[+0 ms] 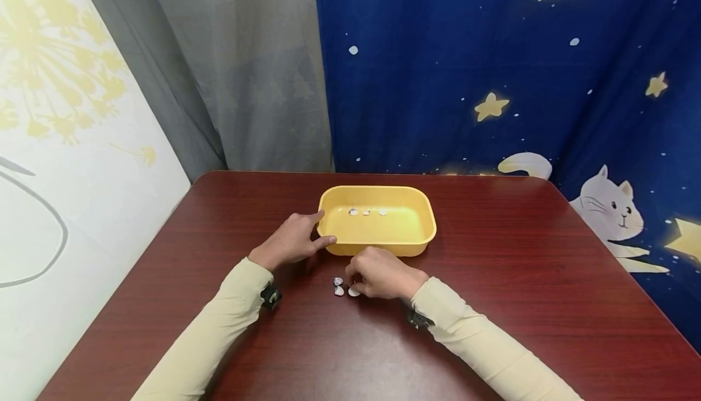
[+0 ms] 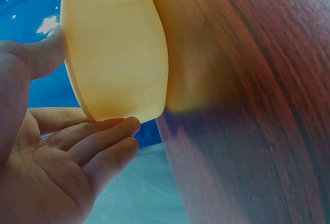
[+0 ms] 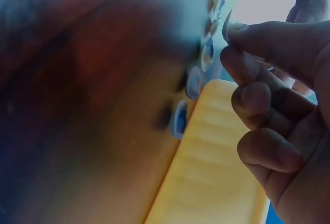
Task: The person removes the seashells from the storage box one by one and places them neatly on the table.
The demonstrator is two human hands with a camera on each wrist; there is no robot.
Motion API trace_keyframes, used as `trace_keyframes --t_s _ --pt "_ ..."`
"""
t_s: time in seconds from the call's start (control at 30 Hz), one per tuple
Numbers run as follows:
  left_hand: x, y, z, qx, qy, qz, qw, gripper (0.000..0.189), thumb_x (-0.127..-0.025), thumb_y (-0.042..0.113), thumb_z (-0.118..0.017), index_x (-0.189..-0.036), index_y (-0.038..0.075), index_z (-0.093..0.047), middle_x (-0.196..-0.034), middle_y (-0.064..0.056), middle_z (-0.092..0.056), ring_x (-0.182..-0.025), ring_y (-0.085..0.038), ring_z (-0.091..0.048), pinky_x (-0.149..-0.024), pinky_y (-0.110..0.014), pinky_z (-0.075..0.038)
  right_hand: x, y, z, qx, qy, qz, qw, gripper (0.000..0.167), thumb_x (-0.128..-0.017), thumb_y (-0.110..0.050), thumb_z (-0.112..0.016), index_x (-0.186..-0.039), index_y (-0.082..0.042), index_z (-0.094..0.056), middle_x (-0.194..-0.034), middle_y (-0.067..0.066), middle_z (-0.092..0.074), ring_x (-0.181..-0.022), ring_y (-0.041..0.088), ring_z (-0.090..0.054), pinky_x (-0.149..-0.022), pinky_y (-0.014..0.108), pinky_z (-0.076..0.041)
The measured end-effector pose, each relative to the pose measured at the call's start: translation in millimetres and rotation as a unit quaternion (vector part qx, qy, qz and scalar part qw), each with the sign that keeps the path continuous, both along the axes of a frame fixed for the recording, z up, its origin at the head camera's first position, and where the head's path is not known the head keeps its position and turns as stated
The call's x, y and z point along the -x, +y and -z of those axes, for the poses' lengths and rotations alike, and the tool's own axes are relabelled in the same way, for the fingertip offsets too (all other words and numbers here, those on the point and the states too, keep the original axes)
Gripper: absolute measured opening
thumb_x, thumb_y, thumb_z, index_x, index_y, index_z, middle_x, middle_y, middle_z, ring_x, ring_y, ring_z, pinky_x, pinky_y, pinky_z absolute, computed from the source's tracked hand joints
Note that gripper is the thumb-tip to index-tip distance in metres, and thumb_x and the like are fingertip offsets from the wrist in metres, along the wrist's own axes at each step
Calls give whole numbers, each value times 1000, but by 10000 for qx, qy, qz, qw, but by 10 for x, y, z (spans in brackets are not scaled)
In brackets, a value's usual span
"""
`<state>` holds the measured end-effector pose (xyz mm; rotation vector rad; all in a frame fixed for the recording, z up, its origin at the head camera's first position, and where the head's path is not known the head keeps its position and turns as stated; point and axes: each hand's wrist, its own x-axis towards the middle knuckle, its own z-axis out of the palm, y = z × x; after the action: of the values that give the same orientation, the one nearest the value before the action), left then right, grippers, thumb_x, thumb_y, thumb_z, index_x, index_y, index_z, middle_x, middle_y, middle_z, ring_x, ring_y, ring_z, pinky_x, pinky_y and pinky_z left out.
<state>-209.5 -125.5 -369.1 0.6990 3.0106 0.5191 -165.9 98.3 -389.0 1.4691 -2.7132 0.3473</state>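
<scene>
A yellow plastic basin (image 1: 378,249) stands on the table, with three small pale shells (image 1: 366,212) inside it. My left hand (image 1: 292,240) rests against its left end. The thumb touches the rim, and fairly straight fingers lie along the end wall (image 2: 116,54). In front of the basin, my right hand (image 1: 380,273) pinches a thin white shell (image 3: 227,27) between thumb and forefinger, just over the table. Two other shells (image 1: 338,286) lie left of that hand. The right wrist view shows several shells (image 3: 193,82) beside the basin, some of which the hand hides in the head view.
The dark red wooden table (image 1: 482,328) extends around the basin on all sides. A grey curtain (image 1: 263,84) and a blue star-patterned curtain (image 1: 416,84) hang behind its far edge. A white patterned panel (image 1: 82,176) stands along the left.
</scene>
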Motion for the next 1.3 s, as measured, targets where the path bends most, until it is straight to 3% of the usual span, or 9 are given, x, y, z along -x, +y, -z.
trace_keyframes --t_s 0.57,1.1,1.3 --pt "15 6 1 -50 135 59 9999 77 -94 45 -68 -147 -6 -46 -134 -25 -63 -118 -30 -67 -100 -45 -55 0 -32 30 -92 47 84 9999 14 -81 -14 -80 -74 -24 -72 -63 -15 -57 -61 -1 -47 -56 16 -38" --pt "3 10 18 -56 -93 -78 9999 79 -94 46 -68 -149 -4 -43 -138 -24 -61 -118 -28 -66 -102 -45 -54 -20 -16 11 9 -32 188 9998 8 -82 -14 -79 -81 -21 -75 -69 -13 -63 -64 -2 -51 -60 16 -43" --pt "-11 -3 15 -16 24 -3 10000 77 -94 45 -68 -147 -6 -45 -136 -25 -62 -121 -32 -65 -102 -47 -53 -14 21 -32 78 2 271 9996 5 -84 -18 -79 -82 -20 -75 -71 -12 -68 -64 -2 -55 -61 17 -46"
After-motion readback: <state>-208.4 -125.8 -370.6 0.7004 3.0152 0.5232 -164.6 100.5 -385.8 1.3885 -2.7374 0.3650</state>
